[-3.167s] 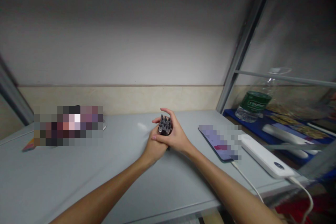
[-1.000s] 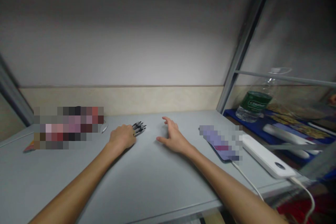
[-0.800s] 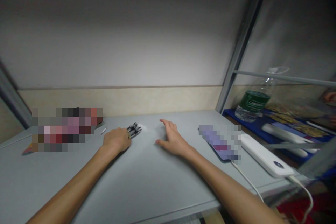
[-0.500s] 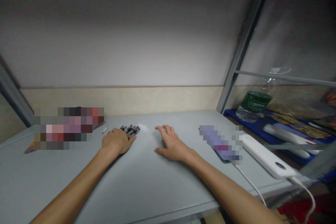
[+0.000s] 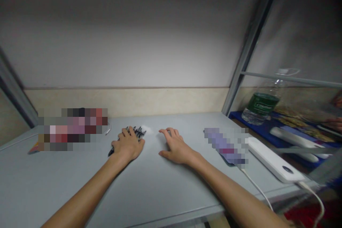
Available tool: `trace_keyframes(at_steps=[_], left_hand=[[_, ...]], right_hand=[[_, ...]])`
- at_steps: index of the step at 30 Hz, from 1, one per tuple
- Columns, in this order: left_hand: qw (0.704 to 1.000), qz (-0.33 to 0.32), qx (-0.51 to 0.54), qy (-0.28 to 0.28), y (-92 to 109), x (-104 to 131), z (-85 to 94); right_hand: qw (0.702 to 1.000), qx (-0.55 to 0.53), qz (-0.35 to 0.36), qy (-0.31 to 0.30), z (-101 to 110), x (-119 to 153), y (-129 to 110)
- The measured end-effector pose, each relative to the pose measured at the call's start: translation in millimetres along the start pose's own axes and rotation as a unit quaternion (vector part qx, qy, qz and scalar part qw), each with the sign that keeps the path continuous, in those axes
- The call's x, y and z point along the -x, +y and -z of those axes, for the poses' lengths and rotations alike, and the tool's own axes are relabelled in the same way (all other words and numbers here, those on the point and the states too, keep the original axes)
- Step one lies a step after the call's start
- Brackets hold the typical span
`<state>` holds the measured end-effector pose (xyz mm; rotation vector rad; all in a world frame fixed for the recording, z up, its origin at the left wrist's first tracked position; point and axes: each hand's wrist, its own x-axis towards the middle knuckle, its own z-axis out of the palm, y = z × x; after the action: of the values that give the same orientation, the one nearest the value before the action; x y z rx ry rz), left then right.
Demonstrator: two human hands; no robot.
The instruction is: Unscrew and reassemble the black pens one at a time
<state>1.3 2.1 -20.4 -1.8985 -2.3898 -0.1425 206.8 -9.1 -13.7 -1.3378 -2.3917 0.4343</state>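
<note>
A bunch of dark, slender pens (image 5: 140, 134) lies on the grey tabletop (image 5: 149, 181). Spread over them, my left hand (image 5: 127, 146) rests palm down with its fingers apart, hiding most of the bunch. Pen ends show beyond its fingertips and by the wrist side at the left. To the right of the pens, my right hand (image 5: 176, 148) is on or just over the tabletop. Its thumb stands apart from its curved fingers and nothing is in it.
On the right are a pixelated purplish phone-like object (image 5: 223, 146) with a cable and a white power bank (image 5: 275, 160). A pixelated reddish item (image 5: 77, 128) sits at the left. Beyond the metal post (image 5: 245, 50) stands a green-labelled water bottle (image 5: 262, 103).
My left hand has shifted right and its fingers have spread out over the pens; more pen ends show at its left. My right hand has hardly moved. The view has shifted slightly.
</note>
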Motion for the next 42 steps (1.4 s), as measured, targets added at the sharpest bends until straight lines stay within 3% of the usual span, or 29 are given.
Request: trace_keyframes(at_steps=[10,17,23,32,42], left_hand=[[0.994,-0.111,0.005,-0.003,-23.4,-4.2,5.4],[0.991,-0.133,-0.003,-0.033,-39.4,-13.8,2.9],[0.990,-0.135,0.021,-0.044,-43.3,-13.7,9.2],[0.991,-0.131,0.028,-0.010,-43.6,-13.4,22.3],[0.991,-0.130,0.043,0.008,-43.5,-16.2,16.2]], right_hand=[[1.000,0.000,0.005,-0.010,3.2,2.2,-2.9],[1.000,0.002,0.002,-0.024,3.9,2.3,-3.4],[1.000,0.007,0.003,-0.024,3.9,2.8,-2.6],[1.000,0.011,0.007,-0.024,3.3,3.0,-1.4],[1.000,0.013,0.016,-0.016,2.8,3.0,-1.4]])
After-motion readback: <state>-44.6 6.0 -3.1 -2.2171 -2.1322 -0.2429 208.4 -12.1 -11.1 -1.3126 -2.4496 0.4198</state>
